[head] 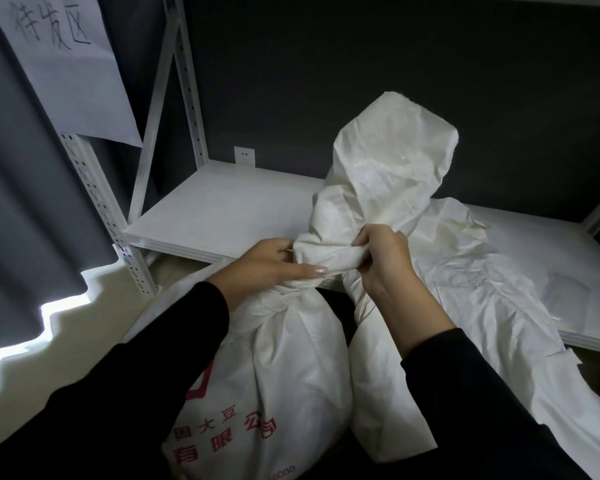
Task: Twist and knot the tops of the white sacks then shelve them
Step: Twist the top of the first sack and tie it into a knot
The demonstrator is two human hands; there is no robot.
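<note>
At 1 shelf (222, 209) are 2 white sacks (274, 375). The left hand (267, 263) and right hand (385, 263) grasp 1 sack's twisted top (326, 252).

shelf (222, 209) left bare; sack (482, 271) blocks right

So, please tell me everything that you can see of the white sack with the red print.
It is a full white sack of plastic-looking cloth, with red characters printed on the front. It stands upright below the edge of the white shelf. Its neck is twisted tight, and the loose, crumpled top rises above it. The left hand and right hand grip the twisted part. Another white bundle touches its right side.
</note>
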